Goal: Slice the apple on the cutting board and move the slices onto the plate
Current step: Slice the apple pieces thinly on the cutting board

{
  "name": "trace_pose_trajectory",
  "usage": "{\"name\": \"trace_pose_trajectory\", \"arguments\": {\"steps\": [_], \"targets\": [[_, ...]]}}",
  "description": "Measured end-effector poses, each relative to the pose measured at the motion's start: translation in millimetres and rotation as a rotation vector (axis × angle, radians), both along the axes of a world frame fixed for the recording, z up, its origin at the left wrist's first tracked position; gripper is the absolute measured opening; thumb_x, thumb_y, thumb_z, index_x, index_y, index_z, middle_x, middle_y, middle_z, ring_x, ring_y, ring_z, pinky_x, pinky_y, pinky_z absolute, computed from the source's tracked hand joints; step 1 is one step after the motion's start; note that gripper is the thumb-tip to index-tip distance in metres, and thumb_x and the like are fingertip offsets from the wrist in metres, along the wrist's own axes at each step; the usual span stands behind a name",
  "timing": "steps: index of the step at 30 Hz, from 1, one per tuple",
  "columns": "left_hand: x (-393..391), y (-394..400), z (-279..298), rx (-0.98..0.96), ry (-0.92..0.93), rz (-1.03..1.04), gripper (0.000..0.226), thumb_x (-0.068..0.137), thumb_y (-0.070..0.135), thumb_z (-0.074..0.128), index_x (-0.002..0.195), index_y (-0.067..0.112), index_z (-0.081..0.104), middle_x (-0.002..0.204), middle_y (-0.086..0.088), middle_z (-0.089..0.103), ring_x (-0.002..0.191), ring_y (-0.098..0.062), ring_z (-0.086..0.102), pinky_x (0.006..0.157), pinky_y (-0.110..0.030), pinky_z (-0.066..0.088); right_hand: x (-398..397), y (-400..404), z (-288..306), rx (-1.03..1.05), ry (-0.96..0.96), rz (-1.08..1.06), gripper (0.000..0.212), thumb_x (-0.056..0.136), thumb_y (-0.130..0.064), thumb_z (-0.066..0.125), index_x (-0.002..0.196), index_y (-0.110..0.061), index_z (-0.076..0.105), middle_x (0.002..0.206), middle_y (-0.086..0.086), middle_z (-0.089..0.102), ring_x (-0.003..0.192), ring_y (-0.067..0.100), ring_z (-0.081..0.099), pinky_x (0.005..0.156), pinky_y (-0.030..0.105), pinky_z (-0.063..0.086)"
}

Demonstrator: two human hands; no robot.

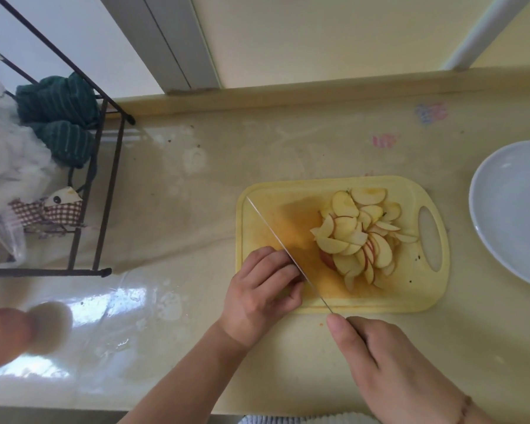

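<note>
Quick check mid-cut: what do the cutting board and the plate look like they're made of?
Cutting board: probably plastic, pale yellow and matte, with a moulded groove, a handle slot and orange staining. Plate: probably glazed ceramic, pale blue-white and smooth with a soft sheen, though melamine can't be ruled out.

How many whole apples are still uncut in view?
1: a whole apple at the far left counter edge, blurred. Any piece under the left hand is hidden.

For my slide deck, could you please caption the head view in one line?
Right hand holds knife over yellow cutting board; left hand steadies a piece beside piled apple slices; plate empty.
</note>
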State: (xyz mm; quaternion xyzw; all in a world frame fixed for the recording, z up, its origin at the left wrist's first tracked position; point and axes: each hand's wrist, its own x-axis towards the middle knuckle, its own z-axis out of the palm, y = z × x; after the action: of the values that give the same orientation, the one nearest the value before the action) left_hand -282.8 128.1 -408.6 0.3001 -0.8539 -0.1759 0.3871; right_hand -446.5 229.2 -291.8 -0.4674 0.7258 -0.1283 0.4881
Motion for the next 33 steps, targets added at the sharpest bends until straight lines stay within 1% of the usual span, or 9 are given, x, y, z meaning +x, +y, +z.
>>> {"name": "trace_pose_trajectory", "arguments": {"steps": [6, 11, 15, 21, 23, 25, 28, 31, 33], "targets": [[-1.1, -1.4, -1.9, -0.017, -0.033, 0.022, 0.012, 0.075, 0.005, 0.085, 0.085, 0.001, 0.078, 0.094, -0.011, 0.073, 0.096, -0.021, 0.063, 0.088, -0.035, 0.057, -0.3, -13.3, 4.2, 0.024, -0.088, -0.017, 0.062, 0.080, -0.071, 0.019, 0.058, -0.016, 0.039, 0.050, 0.001, 0.039, 0.047, 0.009, 0.038, 0.057, 0.035, 0.040], [-1.9, -1.3, -3.7, -0.023, -0.032, 0.027, 0.018, 0.069, 0.004, 0.089, 0.082, 0.001, 0.077, 0.091, -0.010, 0.072, 0.093, -0.021, 0.062, 0.089, -0.032, 0.055, 1.1, -21.5, 4.1, 0.017, -0.148, -0.030, 0.056, 0.082, -0.067, 0.023, 0.050, -0.028, 0.048, 0.042, -0.005, 0.037, 0.041, 0.007, 0.033, 0.052, 0.031, 0.036], [-1.2, -2.5, -5.9, -0.031, -0.023, 0.024, 0.017, 0.070, 0.006, 0.088, 0.082, 0.002, 0.077, 0.092, -0.010, 0.071, 0.094, -0.020, 0.061, 0.089, -0.032, 0.055, 3.4, -22.0, -1.3, 0.043, -0.139, -0.036, 0.059, 0.083, -0.069, 0.022, 0.055, -0.020, 0.038, 0.041, -0.005, 0.035, 0.040, 0.008, 0.031, 0.057, 0.034, 0.045], [-1.1, -2.6, -7.7, -0.025, -0.019, 0.020, 0.013, 0.075, 0.007, 0.084, 0.085, 0.003, 0.077, 0.099, -0.006, 0.070, 0.098, -0.019, 0.061, 0.090, -0.032, 0.055, 3.2, -13.5, -3.9, 0.059, -0.169, -0.047, 0.058, 0.082, -0.067, 0.022, 0.055, -0.019, 0.040, 0.045, -0.003, 0.034, 0.044, 0.011, 0.032, 0.051, 0.028, 0.033], [-2.1, -2.0, -7.6, -0.010, -0.001, 0.017, 0.021, 0.075, 0.010, 0.085, 0.092, 0.008, 0.073, 0.105, -0.003, 0.067, 0.098, -0.020, 0.062, 0.092, -0.030, 0.054, 6.5, -26.2, -8.3, 0.016, -0.164, -0.032, 0.054, 0.083, -0.063, 0.022, 0.054, -0.035, 0.057, 0.039, -0.007, 0.041, 0.039, 0.007, 0.035, 0.046, 0.017, 0.032], [-2.1, -1.3, -6.6, 0.006, 0.012, 0.014, 0.029, 0.075, 0.012, 0.085, 0.098, 0.013, 0.068, 0.108, 0.000, 0.064, 0.098, -0.021, 0.062, 0.093, -0.030, 0.054, 10.0, -35.0, -11.0, -0.018, -0.167, -0.015, 0.050, 0.089, -0.056, 0.023, 0.051, -0.054, 0.056, 0.038, -0.018, 0.048, 0.040, 0.002, 0.044, 0.046, 0.012, 0.035], [-1.8, -1.5, -6.2, 0.011, 0.016, 0.006, 0.029, 0.077, 0.014, 0.084, 0.099, 0.013, 0.066, 0.109, 0.000, 0.063, 0.099, -0.020, 0.061, 0.093, -0.030, 0.053, 9.1, -33.7, -17.1, -0.023, -0.148, -0.026, 0.052, 0.094, -0.051, 0.027, 0.051, -0.038, 0.052, 0.039, -0.022, 0.048, 0.040, -0.001, 0.045, 0.044, 0.011, 0.033], [1.8, 0.6, -6.2, 0.011, -0.003, -0.001, 0.026, 0.078, 0.011, 0.085, 0.096, 0.010, 0.067, 0.106, -0.003, 0.062, 0.098, -0.020, 0.061, 0.093, -0.032, 0.054, -2.3, -31.4, -24.0, 0.020, -0.142, -0.063, 0.062, 0.085, -0.069, 0.021, 0.051, -0.024, 0.049, 0.037, -0.007, 0.034, 0.036, 0.006, 0.030, 0.044, 0.022, 0.030], [3.4, 1.4, -4.6, 0.039, -0.019, -0.001, 0.022, 0.076, 0.009, 0.087, 0.091, 0.005, 0.072, 0.103, -0.007, 0.066, 0.097, -0.023, 0.062, 0.092, -0.034, 0.054, -9.6, -31.2, -23.6, 0.049, -0.140, -0.098, 0.061, 0.082, -0.072, 0.019, 0.055, -0.021, 0.040, 0.038, -0.007, 0.029, 0.033, 0.006, 0.026, 0.040, 0.022, 0.027]]}}
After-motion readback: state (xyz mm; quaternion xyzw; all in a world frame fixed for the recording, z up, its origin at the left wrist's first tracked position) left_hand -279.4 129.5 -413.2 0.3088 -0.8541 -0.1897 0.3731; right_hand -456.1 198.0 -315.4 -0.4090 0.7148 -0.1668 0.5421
